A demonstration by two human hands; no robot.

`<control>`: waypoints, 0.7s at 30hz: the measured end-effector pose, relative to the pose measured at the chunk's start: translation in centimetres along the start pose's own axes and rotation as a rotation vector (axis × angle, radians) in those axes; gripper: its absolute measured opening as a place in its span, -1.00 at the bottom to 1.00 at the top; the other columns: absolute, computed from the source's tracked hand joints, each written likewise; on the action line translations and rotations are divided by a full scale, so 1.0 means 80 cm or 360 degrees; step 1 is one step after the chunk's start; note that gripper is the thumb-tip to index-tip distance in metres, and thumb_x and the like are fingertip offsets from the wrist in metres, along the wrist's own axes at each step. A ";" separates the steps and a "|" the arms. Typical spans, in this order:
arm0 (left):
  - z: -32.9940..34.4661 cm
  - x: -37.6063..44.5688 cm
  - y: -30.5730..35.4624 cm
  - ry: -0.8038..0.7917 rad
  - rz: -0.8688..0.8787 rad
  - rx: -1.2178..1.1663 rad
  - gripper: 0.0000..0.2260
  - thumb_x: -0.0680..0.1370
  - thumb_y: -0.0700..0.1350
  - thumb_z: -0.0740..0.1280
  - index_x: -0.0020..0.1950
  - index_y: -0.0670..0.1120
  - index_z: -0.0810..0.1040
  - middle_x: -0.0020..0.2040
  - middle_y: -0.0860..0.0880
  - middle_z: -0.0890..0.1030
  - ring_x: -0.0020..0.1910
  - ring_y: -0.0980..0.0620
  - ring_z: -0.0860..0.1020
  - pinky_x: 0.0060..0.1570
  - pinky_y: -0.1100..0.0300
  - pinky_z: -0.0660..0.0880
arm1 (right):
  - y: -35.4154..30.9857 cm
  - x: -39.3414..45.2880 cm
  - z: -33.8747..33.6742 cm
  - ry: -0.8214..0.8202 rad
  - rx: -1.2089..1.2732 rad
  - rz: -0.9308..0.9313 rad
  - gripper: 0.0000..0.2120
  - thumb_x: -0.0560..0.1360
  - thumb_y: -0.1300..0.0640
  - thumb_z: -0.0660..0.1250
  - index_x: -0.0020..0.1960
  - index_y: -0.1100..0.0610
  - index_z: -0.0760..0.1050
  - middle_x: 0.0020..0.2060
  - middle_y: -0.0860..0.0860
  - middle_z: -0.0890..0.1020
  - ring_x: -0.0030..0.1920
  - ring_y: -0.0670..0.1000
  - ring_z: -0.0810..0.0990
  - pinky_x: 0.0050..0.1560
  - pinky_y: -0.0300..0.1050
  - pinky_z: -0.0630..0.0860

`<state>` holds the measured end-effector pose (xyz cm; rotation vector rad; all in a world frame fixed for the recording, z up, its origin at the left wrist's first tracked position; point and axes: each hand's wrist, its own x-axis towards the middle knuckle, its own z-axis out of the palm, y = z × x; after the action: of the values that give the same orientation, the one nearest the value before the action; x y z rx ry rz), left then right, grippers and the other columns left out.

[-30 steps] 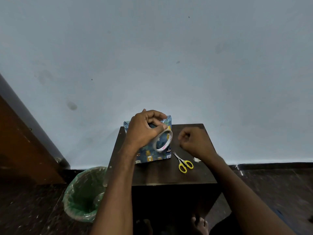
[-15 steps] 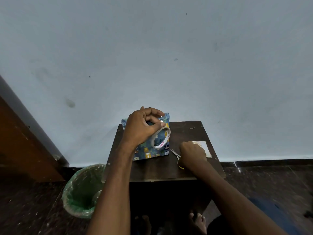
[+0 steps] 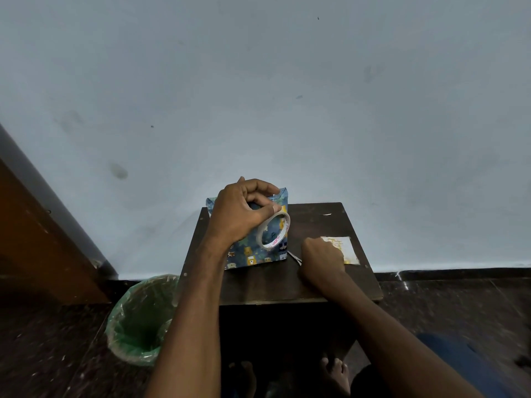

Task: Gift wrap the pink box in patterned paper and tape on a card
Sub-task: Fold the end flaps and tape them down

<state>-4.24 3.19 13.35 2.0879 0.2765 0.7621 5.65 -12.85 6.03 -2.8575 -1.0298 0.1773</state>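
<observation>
Since a second ago the right hand (image 3: 321, 261) has dropped from mid-air to the table (image 3: 258, 285), now curled over the scissors (image 3: 295, 257) beside the card (image 3: 346, 249), though whether it grips them is unclear. Left hand (image 3: 238, 214) holds the tape roll (image 3: 273, 230) against the wrapped box (image 3: 258, 254), which stands upright at the table's back left, long axis running left to right. On the floor at left, a bin (image 3: 140, 320) holds a green liner.

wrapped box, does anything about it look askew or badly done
The wrapped box stands on edge on the table, and its top corner paper sticks up crumpled rather than folded flat. No tears or spills show.
</observation>
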 end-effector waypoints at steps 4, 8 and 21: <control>-0.001 -0.002 -0.001 -0.0015 0.0028 -0.0041 -0.80 0.50 -0.16 0.58 0.10 -0.02 0.70 -0.19 0.11 0.77 0.01 0.16 0.73 0.62 -0.18 0.20 | 0.018 0.007 -0.007 0.0137 0.0029 0.0056 -0.78 0.58 0.22 0.33 0.21 0.19 0.54 0.16 0.17 0.63 0.28 0.24 0.51 0.07 0.02 0.51; -0.002 -0.002 0.000 -0.0023 0.0043 -0.0038 -0.77 0.51 -0.19 0.56 0.13 0.00 0.69 -0.15 0.12 0.78 0.06 0.18 0.73 0.63 -0.19 0.18 | 0.049 0.019 -0.027 0.0236 0.0401 0.0169 -0.77 0.50 0.22 0.34 0.08 0.01 0.68 0.07 0.06 0.68 0.14 0.20 0.64 0.02 -0.09 0.50; -0.001 -0.003 0.002 -0.0025 0.0018 -0.0054 -0.77 0.49 -0.12 0.52 0.14 0.02 0.69 -0.15 0.13 0.78 0.16 0.22 0.69 0.53 -0.34 0.31 | 0.060 0.020 -0.088 0.0319 0.1203 -0.0450 -0.72 0.44 0.24 0.53 0.02 -0.11 0.73 -0.26 -0.03 0.71 -0.24 -0.07 0.64 -0.10 -0.04 0.64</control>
<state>-4.47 3.03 13.44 2.0644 0.2419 0.7521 10.93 -15.88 12.24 -1.9932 -1.0275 0.1974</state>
